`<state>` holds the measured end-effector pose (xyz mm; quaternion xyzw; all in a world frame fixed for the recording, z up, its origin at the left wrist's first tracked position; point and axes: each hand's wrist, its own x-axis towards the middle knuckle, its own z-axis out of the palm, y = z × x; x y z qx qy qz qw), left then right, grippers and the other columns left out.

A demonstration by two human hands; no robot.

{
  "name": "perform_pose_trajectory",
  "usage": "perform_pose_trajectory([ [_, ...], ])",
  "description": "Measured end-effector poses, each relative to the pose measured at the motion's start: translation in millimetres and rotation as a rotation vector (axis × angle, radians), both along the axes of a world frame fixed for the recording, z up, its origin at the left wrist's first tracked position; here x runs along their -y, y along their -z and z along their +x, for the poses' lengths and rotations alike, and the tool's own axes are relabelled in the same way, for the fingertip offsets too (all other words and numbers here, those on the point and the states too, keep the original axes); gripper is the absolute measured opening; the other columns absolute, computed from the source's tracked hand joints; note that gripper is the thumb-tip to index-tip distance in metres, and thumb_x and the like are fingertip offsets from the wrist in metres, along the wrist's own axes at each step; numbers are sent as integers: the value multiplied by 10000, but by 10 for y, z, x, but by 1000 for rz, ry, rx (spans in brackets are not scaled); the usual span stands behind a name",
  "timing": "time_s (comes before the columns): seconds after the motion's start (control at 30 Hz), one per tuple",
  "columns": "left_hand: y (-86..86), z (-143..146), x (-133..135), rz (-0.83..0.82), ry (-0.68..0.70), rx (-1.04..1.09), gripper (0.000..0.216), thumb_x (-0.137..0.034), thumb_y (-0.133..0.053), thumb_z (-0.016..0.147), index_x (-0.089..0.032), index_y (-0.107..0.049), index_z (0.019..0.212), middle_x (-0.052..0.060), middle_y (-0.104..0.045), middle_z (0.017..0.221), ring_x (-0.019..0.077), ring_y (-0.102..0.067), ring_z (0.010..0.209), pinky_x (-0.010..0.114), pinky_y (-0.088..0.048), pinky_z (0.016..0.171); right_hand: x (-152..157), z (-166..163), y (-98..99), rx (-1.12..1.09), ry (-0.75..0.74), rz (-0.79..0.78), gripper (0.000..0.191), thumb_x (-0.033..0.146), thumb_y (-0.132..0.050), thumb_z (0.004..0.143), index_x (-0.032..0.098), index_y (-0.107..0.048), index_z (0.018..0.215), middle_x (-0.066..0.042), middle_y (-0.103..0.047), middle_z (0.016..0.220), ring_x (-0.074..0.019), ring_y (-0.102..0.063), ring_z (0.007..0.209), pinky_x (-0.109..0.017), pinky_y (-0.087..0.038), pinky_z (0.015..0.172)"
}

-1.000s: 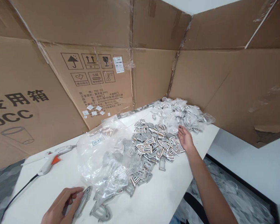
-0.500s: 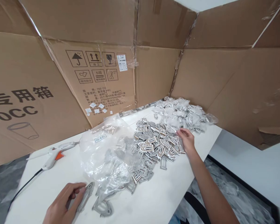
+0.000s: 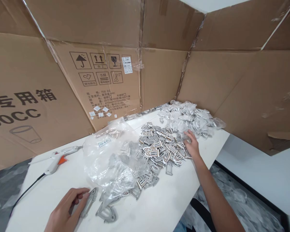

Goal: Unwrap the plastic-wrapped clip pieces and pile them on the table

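My left hand (image 3: pixel 67 207) is at the front left of the white table, thumb and fingers closed on a grey arch-shaped frame piece (image 3: pixel 90 201) standing on its edge. Just right of it a similar grey arched piece (image 3: pixel 107 214) lies flat, partly under clear plastic. My right hand (image 3: pixel 192 145) reaches to where a heap of loose arched pieces (image 3: pixel 157 149), grey and white with brown patterns, meets a pile of pieces in clear small bags (image 3: pixel 195 119). Its fingers are apart over the edge of the bagged pile; I see nothing gripped in them.
A clear plastic bag (image 3: pixel 99 161) marked RoHS spreads over the table (image 3: pixel 157 206), with grey pieces in and under it. At the left lies a white glue gun (image 3: pixel 54 164) with an orange trigger and black cord. Tall cardboard walls (image 3: pixel 164 74) enclose the back and right.
My right hand has shifted slightly up and its fingers have opened away from a small clear-wrapped piece at the bagged pile. My left hand stays on its piece.
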<state>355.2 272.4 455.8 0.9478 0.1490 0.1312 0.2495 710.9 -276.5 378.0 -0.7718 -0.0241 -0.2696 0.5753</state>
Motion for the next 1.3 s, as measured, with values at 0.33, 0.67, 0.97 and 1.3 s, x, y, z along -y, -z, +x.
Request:
perform_pose_trajectory([
  [0.33, -79, -22, 176, -49, -66, 24, 431, -670, -616, 962, -286, -781, 1066, 30, -810, 1041, 194, -736, 874, 225, -575, 709, 16, 108, -22, -45, 87, -310, 608, 788, -639, 877, 230, -808, 1048, -106, -738, 1000, -332, -651, 1065, -513, -471, 1098],
  [0.67, -88, -30, 192, -52, -69, 41, 411, -646, -623, 969, -279, -784, 1062, 35, -802, 1000, 193, -728, 844, 214, -564, 661, -72, -110, -179, 69, 220, -252, 561, 723, -525, 991, 239, -797, 910, -107, -688, 943, -292, -634, 917, -468, -523, 998],
  [0.97, 47, -34, 12, -29, -17, 7, 444, -680, -661, 939, -287, -799, 1094, 41, -813, 1016, 186, -756, 838, 200, -598, 670, -52, -44, -261, -58, 40, 543, 571, 726, -890, 702, 259, -711, 978, -11, -733, 847, -207, -700, 797, -337, -591, 749],
  [1.3, 32, -57, 59, -60, -33, 0, 435, -673, -645, 967, -286, -787, 1108, 44, -803, 1064, 188, -745, 884, 199, -586, 683, 113, 206, -300, -217, 37, 550, 395, 503, -856, 747, 269, -626, 966, 6, -706, 765, -217, -697, 682, -357, -595, 644],
])
